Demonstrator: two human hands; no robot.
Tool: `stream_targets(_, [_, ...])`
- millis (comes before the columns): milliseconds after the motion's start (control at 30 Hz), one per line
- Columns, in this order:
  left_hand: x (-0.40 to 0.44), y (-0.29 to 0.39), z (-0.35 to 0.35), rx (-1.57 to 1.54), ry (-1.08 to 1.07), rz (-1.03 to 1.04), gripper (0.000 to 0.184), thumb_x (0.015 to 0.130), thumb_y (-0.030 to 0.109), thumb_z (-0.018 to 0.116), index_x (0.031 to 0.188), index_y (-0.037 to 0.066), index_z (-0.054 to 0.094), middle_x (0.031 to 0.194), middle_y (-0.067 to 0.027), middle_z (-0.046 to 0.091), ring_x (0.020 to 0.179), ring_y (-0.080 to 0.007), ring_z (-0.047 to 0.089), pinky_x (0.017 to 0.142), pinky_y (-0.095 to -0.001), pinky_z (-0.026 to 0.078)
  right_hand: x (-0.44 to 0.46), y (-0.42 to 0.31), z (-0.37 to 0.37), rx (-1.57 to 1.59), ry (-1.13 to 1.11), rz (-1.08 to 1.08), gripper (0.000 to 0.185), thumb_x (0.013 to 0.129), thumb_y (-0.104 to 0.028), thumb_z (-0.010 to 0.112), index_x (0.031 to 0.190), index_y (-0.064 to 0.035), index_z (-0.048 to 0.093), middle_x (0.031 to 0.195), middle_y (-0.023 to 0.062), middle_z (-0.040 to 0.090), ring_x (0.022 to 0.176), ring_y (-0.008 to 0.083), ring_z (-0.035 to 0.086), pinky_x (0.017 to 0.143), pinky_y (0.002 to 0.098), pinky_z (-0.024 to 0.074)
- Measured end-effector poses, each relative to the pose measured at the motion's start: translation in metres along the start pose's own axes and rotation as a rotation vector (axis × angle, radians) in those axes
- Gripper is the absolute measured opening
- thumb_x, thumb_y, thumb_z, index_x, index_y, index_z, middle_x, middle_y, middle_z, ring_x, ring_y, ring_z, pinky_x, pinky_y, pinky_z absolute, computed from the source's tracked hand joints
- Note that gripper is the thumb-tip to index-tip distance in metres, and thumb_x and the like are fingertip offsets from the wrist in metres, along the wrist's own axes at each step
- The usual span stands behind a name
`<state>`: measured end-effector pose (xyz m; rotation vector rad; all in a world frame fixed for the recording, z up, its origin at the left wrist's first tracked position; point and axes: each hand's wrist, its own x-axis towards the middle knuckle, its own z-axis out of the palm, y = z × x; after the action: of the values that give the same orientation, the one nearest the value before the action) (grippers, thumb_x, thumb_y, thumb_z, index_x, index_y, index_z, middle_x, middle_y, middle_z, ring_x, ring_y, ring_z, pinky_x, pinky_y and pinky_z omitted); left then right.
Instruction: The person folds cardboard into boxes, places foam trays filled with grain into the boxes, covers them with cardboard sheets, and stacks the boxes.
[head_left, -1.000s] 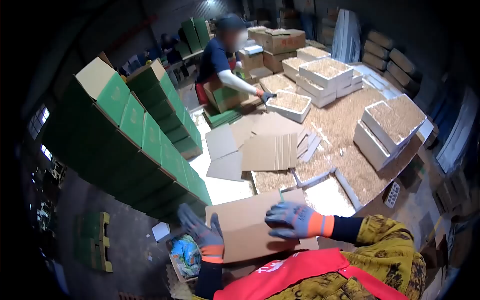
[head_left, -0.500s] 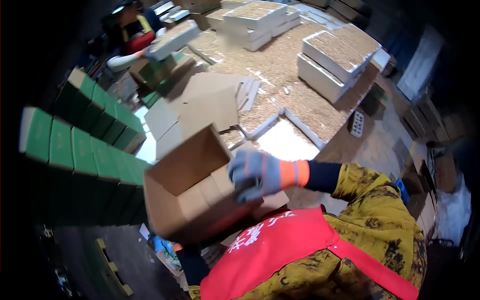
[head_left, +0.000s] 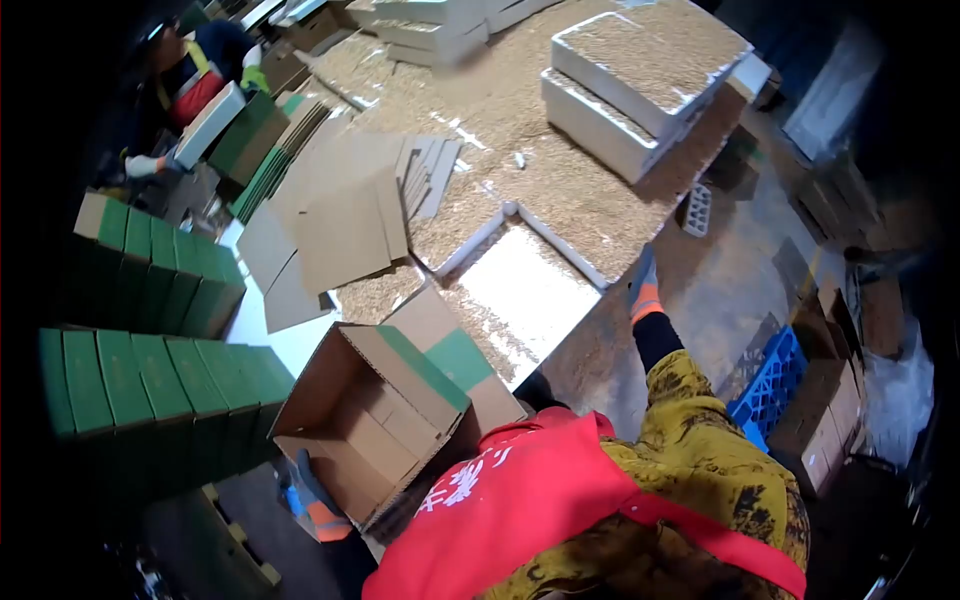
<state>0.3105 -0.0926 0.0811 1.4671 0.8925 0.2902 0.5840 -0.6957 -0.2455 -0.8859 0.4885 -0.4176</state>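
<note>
Grasping the wall of an open cardboard box (head_left: 370,430), the gloved fingers of our left hand (head_left: 318,500) are curling over its rim at 7 o'clock; we are reading all clock positions from the view's centre. We are extending our right hand (head_left: 645,285) at 3 o'clock. Its fingers are released, standing straight and pointing toward 12, just beside the edge of the table (head_left: 248,300); we are not managing to tell whether they are touching that edge. The box is sitting tilted between 7 and 8 o'clock, showing us its interior. Beyond it, near the centre, a shallow white tray (head_left: 530,285) is lying on the table. Flat cardboard sheets (head_left: 345,235) are overlapping at 10 o'clock. At 1 o'clock, two stacked foam trays (head_left: 600,130) are holding tan, shredded-looking material. Farther out, green cartons (head_left: 140,375) are standing in a row between 8 and 9 o'clock, and a blue crate (head_left: 770,380) is resting between 3 and 4. At 10 o'clock, a co-worker (head_left: 200,85) is tilting another tray (head_left: 208,130) beside a green-sided carton (head_left: 248,140).
</note>
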Motion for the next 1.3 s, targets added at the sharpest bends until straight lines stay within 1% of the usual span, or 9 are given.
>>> stream_targets(133, [0.014,-0.021,-0.032,1.236,0.152,0.63,0.024,0.093,0.013,0.049,0.112,0.006,0.062,0.104,-0.0148,0.062,0.093,-0.0286,0.057,0.083,-0.0367,0.044,-0.061,-0.057,0.111,-0.748,0.222,-0.26,0.078,0.092,-0.04,0.054,0.147,-0.0032,0.014,0.153,0.0104,0.015,0.138,0.0185,0.02,0.112,0.0291,0.013])
stream_targets(200, [0.018,-0.024,-0.035,1.331,0.153,0.703,0.024,0.093,0.014,0.05,0.112,0.006,0.062,0.104,-0.0146,0.062,0.094,-0.0278,0.057,0.083,-0.0372,0.044,-0.097,-0.087,0.15,-0.222,0.17,-0.2,0.082,0.086,-0.011,0.065,0.148,-0.0098,0.012,0.151,0.0096,0.021,0.133,0.0185,0.03,0.105,0.0334,0.0314])
stream_targets(500, [0.031,-0.026,-0.009,0.303,0.091,0.29,0.028,0.094,0.021,0.05,0.111,0.002,0.061,0.088,-0.0134,0.063,0.074,-0.0202,0.056,0.07,-0.0319,0.046,-0.134,-0.171,0.154,-0.068,-0.231,-0.016,0.063,0.082,-0.003,0.064,0.138,-0.0019,0.035,0.129,0.0093,0.05,0.115,0.0188,0.05,0.097,0.0298,0.0402])
stream_targets(667, [0.063,-0.052,-0.042,1.255,0.104,0.358,0.035,0.096,0.025,0.048,0.121,0.002,0.054,0.094,-0.0166,0.062,0.075,-0.0219,0.056,0.069,-0.0355,0.047,-0.195,-0.22,0.181,-0.529,-0.684,-0.293,0.039,0.088,-0.003,0.057,0.126,-0.002,0.051,0.127,0.012,0.053,0.114,0.0222,0.052,0.099,0.0348,0.0414])
stream_targets(733, [0.084,-0.104,-0.056,1.18,0.122,0.861,0.037,0.096,0.022,0.048,0.129,0.006,0.05,0.102,-0.0151,0.06,0.082,-0.0233,0.055,0.074,-0.0383,0.046,-0.223,-0.225,0.214,-0.675,-0.863,-0.485,0.037,0.086,-0.001,0.059,0.123,-0.0011,0.054,0.126,0.0123,0.054,0.114,0.0232,0.053,0.098,0.0357,0.042])
stream_targets(833, [0.05,-0.047,-0.006,0.238,-0.003,0.153,0.041,0.098,0.027,0.043,0.132,0.004,0.048,0.103,-0.0041,0.058,0.089,-0.0109,0.052,0.075,-0.0242,0.043,-0.252,-0.226,0.237,-0.751,-1.141,-0.586,0.036,0.087,-0.002,0.059,0.123,-0.0007,0.054,0.124,0.0133,0.056,0.114,0.0242,0.054,0.098,0.0367,0.0427])
stream_targets(933, [0.062,-0.061,-0.01,0.429,-0.05,0.567,0.054,0.095,0.028,0.05,0.138,-0.001,0.034,0.132,-0.0108,0.041,0.115,-0.0227,0.045,0.099,-0.0346,0.037,-0.314,-0.238,0.302,-0.716,-1.18,-0.107,0.05,0.082,-0.011,0.054,0.129,0.0026,0.045,0.128,0.0126,0.052,0.113,0.0208,0.052,0.093,0.0306,0.0424])
stream_targets(1167, [-0.028,0.033,0.085,-0.904,-0.128,-0.055,0.041,0.1,0.023,0.04,0.131,-0.002,0.044,0.124,-0.007,0.053,0.112,-0.0142,0.049,0.1,-0.0251,0.037,-0.314,-0.228,0.374,-0.804,-1.316,0.247,0.067,0.077,-0.015,0.056,0.139,0.0011,0.035,0.129,0.0103,0.05,0.113,0.0184,0.05,0.093,0.0287,0.0415])
stream_targets(1300, [0.007,-0.01,0.076,-0.423,0.044,0.325,0.038,0.099,0.019,0.038,0.129,-0.003,0.045,0.128,-0.0076,0.05,0.117,-0.0137,0.046,0.1,-0.0271,0.037,-0.304,-0.191,0.382,-0.956,-1.407,0.317,0.059,0.088,-0.019,0.06,0.138,-0.0012,0.035,0.117,0.005,0.056,0.097,0.0122,0.056,0.085,0.0258,0.0456])
